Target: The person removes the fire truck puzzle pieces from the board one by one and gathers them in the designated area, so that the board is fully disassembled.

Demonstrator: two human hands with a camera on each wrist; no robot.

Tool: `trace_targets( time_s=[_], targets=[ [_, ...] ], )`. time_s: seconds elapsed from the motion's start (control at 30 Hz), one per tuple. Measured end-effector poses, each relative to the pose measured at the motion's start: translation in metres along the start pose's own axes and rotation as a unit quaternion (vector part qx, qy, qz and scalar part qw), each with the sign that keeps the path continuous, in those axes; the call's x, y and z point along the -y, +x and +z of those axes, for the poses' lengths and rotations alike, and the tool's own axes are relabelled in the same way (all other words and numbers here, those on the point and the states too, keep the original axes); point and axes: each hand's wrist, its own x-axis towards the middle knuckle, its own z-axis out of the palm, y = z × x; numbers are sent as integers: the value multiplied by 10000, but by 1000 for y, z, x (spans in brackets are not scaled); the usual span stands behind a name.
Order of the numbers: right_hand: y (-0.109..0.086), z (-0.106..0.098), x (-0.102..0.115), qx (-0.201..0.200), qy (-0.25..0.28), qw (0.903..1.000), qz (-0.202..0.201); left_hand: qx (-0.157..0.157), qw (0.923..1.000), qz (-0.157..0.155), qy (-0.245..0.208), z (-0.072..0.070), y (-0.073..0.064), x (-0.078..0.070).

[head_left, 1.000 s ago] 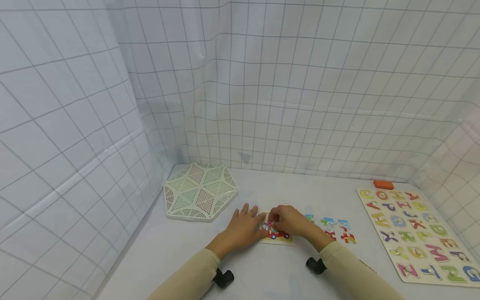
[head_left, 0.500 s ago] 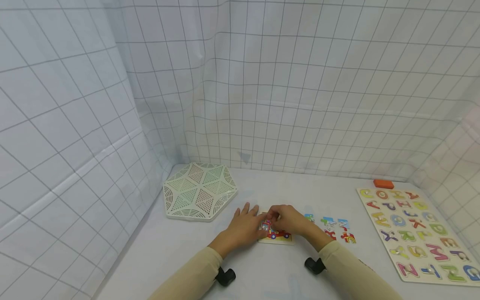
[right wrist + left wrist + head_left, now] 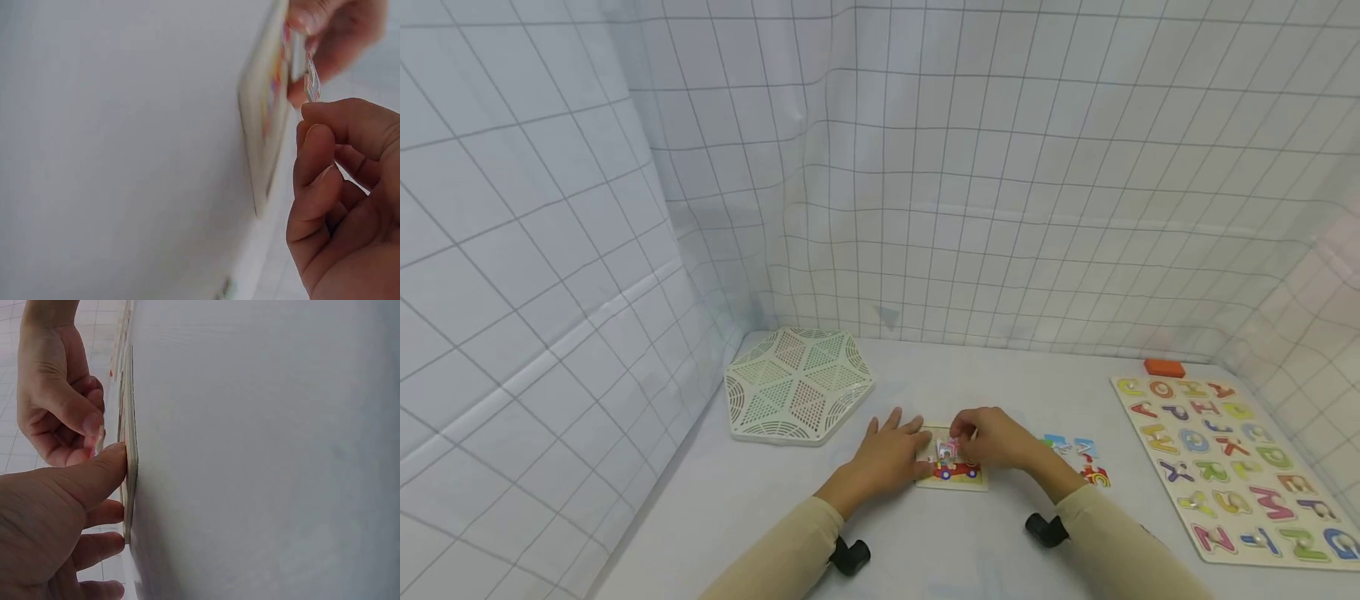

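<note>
A small wooden jigsaw board (image 3: 951, 484) with a red vehicle picture lies flat on the table. My left hand (image 3: 883, 458) rests at its left side, fingers spread; in the left wrist view the thumb (image 3: 111, 461) presses on the board. Above the board, my right hand (image 3: 998, 439) pinches a small pink and white puzzle piece (image 3: 312, 80) between thumb and forefinger. That piece is raised off the board and tilted in the right wrist view. The right hand covers part of the board's right half in the head view.
Several loose puzzle pieces (image 3: 1093, 475) lie to the right, partly behind the right forearm. Farther right is an alphabet board (image 3: 1225, 467), with an orange block (image 3: 1164, 368) behind it. A white hexagonal perforated panel (image 3: 800, 385) stands at the back left. Gridded cloth walls (image 3: 940, 208) surround the table.
My right hand has moved a little to the right, with the puzzle piece now up off the board in its fingers. The left hand has hardly moved.
</note>
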Motion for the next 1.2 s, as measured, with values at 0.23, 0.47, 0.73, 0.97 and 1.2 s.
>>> trace_targets(
  time_s=[0.23,0.47,0.73,0.97,1.2],
  targets=[
    [-44,-50,-31,-433,329,9963,660,63,10000,8,-37,-1,-1,-2],
    [-77,-57,-55,-209,314,9929,1129,65,9999,-26,-114,-4,-3,-4],
    [-80,-38,-56,-63,155,9966,805,104,9998,-54,-130,-7,-4,-5],
    [-78,-35,-54,-136,-1,9945,1035,140,9998,-81,-113,-7,-4,-6],
    [-77,-37,-56,-262,-97,9924,1202,138,9999,-71,-21,-5,-2,-5]
  ],
)
